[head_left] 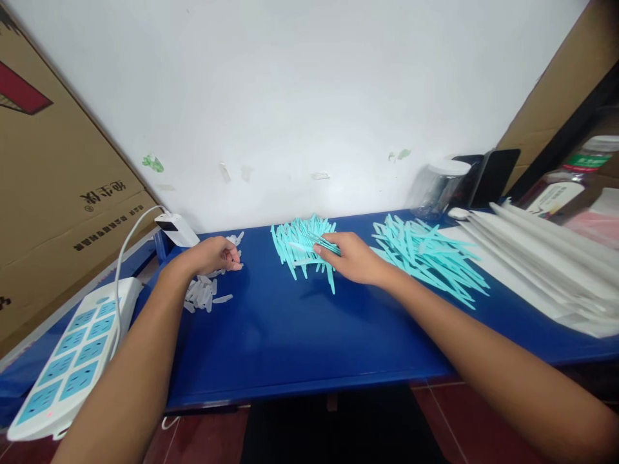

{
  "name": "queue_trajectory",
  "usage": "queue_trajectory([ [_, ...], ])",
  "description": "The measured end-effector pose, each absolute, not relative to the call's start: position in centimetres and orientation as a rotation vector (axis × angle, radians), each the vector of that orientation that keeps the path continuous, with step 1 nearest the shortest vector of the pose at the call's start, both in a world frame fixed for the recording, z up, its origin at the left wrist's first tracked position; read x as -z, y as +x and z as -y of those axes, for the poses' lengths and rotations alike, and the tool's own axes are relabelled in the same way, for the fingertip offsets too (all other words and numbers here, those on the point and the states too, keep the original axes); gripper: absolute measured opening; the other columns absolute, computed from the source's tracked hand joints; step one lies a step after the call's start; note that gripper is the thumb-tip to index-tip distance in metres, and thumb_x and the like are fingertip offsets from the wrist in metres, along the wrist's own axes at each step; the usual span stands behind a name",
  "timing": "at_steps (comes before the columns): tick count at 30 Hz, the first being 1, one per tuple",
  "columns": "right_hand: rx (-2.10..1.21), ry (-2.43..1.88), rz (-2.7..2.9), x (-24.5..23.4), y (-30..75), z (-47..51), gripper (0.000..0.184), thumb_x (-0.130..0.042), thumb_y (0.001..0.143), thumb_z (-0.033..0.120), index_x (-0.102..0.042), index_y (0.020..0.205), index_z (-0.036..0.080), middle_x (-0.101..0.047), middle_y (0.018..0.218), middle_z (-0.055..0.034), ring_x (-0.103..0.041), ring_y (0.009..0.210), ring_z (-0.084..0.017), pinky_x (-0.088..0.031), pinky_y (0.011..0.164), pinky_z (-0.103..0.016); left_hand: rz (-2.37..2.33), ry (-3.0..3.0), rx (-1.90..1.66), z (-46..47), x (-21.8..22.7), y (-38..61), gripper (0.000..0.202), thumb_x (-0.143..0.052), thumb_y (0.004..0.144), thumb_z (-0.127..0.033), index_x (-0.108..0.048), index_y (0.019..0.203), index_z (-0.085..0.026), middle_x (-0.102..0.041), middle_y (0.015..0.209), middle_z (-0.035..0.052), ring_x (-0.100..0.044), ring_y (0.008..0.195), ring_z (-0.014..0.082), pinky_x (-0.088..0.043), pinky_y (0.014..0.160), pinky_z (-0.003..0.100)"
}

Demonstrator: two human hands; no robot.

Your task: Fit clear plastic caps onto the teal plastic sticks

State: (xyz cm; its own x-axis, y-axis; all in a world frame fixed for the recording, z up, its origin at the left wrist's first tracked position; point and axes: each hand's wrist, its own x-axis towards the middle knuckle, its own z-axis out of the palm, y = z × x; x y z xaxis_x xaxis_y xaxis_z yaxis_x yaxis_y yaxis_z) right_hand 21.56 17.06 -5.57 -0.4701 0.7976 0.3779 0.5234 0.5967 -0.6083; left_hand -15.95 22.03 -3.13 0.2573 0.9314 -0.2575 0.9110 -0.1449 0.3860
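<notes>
My right hand (pixel 351 258) pinches several slim turquoise sticks (pixel 326 243) between thumb and fingers, just above the right side of a loose pile of like sticks (pixel 296 240) in the middle of the table. A second, wider heap of turquoise sticks (pixel 428 258) lies to the right, beside my right wrist. My left hand (pixel 217 254) is closed, its fingers curled and the tips together, over small translucent plastic covers (pixel 200 293) at the table's left end. Whether a cover is between those fingertips I cannot make out.
The blue table (pixel 290 348) meets a white wall. At left are a power strip (pixel 80 357), a white charger-like device (pixel 176 229) with a cable, and a cardboard box (pixel 62 174). White packets (pixel 541 264), a clear jar (pixel 438 187) and a labelled bottle (pixel 565 183) stand at right.
</notes>
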Motion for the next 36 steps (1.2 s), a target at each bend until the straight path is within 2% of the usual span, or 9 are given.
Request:
queue_trajectory([
  [6,-0.557,-1.049,2.168,5.4,21.7,-17.1,0.04,-0.049,0.104,0.044,-0.035,0.073,0.022,-0.039,0.068,0.0035,-0.034,0.062,-0.013,-0.024,0.061,-0.03,-1.589,2.115,-0.194,-22.3,3.3,-16.6,0.046,-0.074,0.076,-0.064,-0.071,0.092,-0.022,-0.077,0.089,0.0069,-0.069,0.081,0.024,-0.05,0.071,0.03],
  [8,-0.555,-1.051,2.164,5.4,21.8,-17.1,0.041,-0.049,0.104,0.043,-0.034,0.072,0.023,-0.038,0.067,0.0035,-0.034,0.062,-0.013,-0.024,0.061,-0.03,-1.674,2.107,-0.255,-22.5,3.5,-17.1,0.045,-0.073,0.078,-0.062,-0.07,0.096,-0.021,-0.078,0.087,0.0071,-0.07,0.079,0.0242,-0.05,0.068,0.03],
  [11,-0.561,-1.06,2.167,5.3,21.8,-17.1,0.041,-0.049,0.104,0.044,-0.033,0.072,0.023,-0.038,0.067,0.0033,-0.033,0.061,-0.013,-0.023,0.06,-0.03,-1.792,2.096,-0.282,-22.6,3.6,-17.2,0.047,-0.076,0.073,-0.059,-0.071,0.102,-0.021,-0.078,0.081,0.0055,-0.07,0.071,0.0243,-0.048,0.061,0.03],
  [13,-0.559,-1.063,2.168,5.3,21.7,-17.1,0.041,-0.049,0.103,0.044,-0.032,0.072,0.023,-0.038,0.066,0.0033,-0.033,0.061,-0.013,-0.022,0.06,-0.031,-1.788,2.089,-0.275,-22.5,3.6,-16.7,0.046,-0.078,0.07,-0.056,-0.074,0.099,-0.022,-0.078,0.078,0.0047,-0.071,0.069,0.0245,-0.047,0.06,0.03],
  [18,-0.555,-1.04,2.174,5.4,21.6,-17.2,0.041,-0.049,0.103,0.044,-0.034,0.072,0.023,-0.038,0.067,0.0035,-0.034,0.062,-0.013,-0.024,0.061,-0.03,-1.86,2.137,-0.286,-22.1,3.3,-15.0,0.029,-0.082,0.066,-0.048,-0.075,0.076,-0.022,-0.078,0.072,0.0052,-0.071,0.069,0.0256,-0.046,0.062,0.03],
  [22,-0.548,-1.054,2.174,5.5,21.7,-17.3,0.041,-0.049,0.103,0.044,-0.033,0.071,0.023,-0.037,0.066,0.0038,-0.034,0.061,-0.013,-0.024,0.061,-0.03,-1.901,2.188,-0.247,-22.5,3.7,-15.1,0.029,-0.08,0.067,-0.05,-0.073,0.063,-0.022,-0.076,0.067,0.0059,-0.069,0.066,0.0248,-0.044,0.06,0.03],
  [27,-0.54,-1.062,2.176,5.5,21.8,-17.3,0.041,-0.049,0.103,0.043,-0.034,0.071,0.022,-0.038,0.066,0.0038,-0.035,0.062,-0.013,-0.024,0.061,-0.03,-1.882,2.227,-0.184,-22.9,4.5,-15.6,0.035,-0.076,0.07,-0.057,-0.07,0.067,-0.023,-0.074,0.066,0.0063,-0.067,0.064,0.0238,-0.041,0.058,0.03],
  [32,-0.548,-1.069,2.181,5.3,21.7,-17.2,0.04,-0.049,0.102,0.041,-0.034,0.071,0.023,-0.038,0.067,0.0037,-0.035,0.063,-0.013,-0.024,0.062,-0.03,-1.759,2.112,-0.202,-22.2,4.1,-14.8,0.043,-0.073,0.075,-0.064,-0.068,0.073,-0.021,-0.073,0.068,0.0078,-0.067,0.064,0.0237,-0.045,0.058,0.031],
  [36,-0.553,-1.085,2.171,5.1,21.7,-17.2,0.042,-0.049,0.103,0.044,-0.032,0.071,0.023,-0.037,0.066,0.0037,-0.034,0.063,-0.013,-0.023,0.061,-0.03,-1.51,1.97,-0.356,-21.4,3.0,-14.1,0.051,-0.074,0.077,-0.069,-0.072,0.084,-0.019,-0.078,0.083,0.0102,-0.07,0.071,0.0226,-0.052,0.061,0.03],
])
